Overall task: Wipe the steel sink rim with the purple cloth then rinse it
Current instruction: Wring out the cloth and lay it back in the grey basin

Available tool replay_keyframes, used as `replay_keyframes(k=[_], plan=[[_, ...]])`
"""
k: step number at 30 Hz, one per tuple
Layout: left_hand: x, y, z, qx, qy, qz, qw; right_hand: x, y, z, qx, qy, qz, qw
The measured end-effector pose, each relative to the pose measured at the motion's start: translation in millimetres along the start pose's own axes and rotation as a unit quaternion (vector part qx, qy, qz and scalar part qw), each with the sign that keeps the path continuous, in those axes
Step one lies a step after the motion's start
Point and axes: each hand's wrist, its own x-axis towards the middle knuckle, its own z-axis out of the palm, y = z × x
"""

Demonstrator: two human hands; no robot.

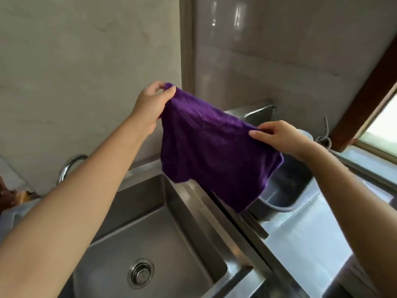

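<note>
The purple cloth hangs spread out in the air above the right rim of the steel sink. My left hand pinches its upper left corner between thumb and fingers. My right hand grips the cloth's right edge, a little lower. The cloth's bottom edge dangles just above the sink rim and the counter beside it. The sink basin below is bare, with a round drain strainer in its floor.
A curved chrome tap rises at the sink's back left. A dark bucket with a grey hose stands on the steel counter to the right. Tiled walls lie behind, a window frame at the far right.
</note>
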Motion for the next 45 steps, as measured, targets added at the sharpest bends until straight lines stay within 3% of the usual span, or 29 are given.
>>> replay_keyframes(k=[7,9,13,16,20,24,27,33,38,41,45], plan=[[15.7,-3.2,38.2,0.066,0.030,0.076,0.995,-4.1,44.0,-46.6,-0.161,-0.087,0.061,0.981],[20.4,-9.1,44.7,0.087,0.039,0.074,0.993,-2.1,66.0,-54.1,-0.152,-0.098,0.069,0.981],[24.8,-14.3,61.2,0.145,0.052,0.075,0.985,-6.7,77.1,-63.4,-0.069,-0.080,0.096,0.990],[20.3,-10.1,81.3,0.110,0.042,0.041,0.992,-2.7,74.7,-65.9,0.048,0.006,0.118,0.992],[5.0,-10.6,119.2,0.031,-0.034,-0.034,0.998,4.1,51.0,-62.0,0.292,0.030,0.115,0.949],[-9.2,-12.2,151.4,-0.019,-0.088,-0.090,0.992,4.1,24.0,-59.2,0.435,-0.030,0.059,0.898],[-15.5,-12.0,163.5,-0.018,-0.131,-0.082,0.988,1.3,15.7,-59.8,0.407,-0.040,0.025,0.912],[-31.4,-0.8,168.2,0.041,-0.201,-0.016,0.979,4.2,4.4,-51.6,0.177,0.081,-0.021,0.981],[-37.1,6.5,160.3,0.079,-0.245,0.016,0.966,18.5,-3.4,-48.8,0.017,0.124,-0.077,0.989],[-35.6,14.8,152.0,0.062,-0.250,0.041,0.965,21.8,-10.6,-55.8,0.077,0.094,-0.077,0.990],[-29.6,27.4,139.6,0.068,-0.268,0.050,0.960,20.1,-7.7,-70.5,0.255,-0.047,-0.054,0.964]])
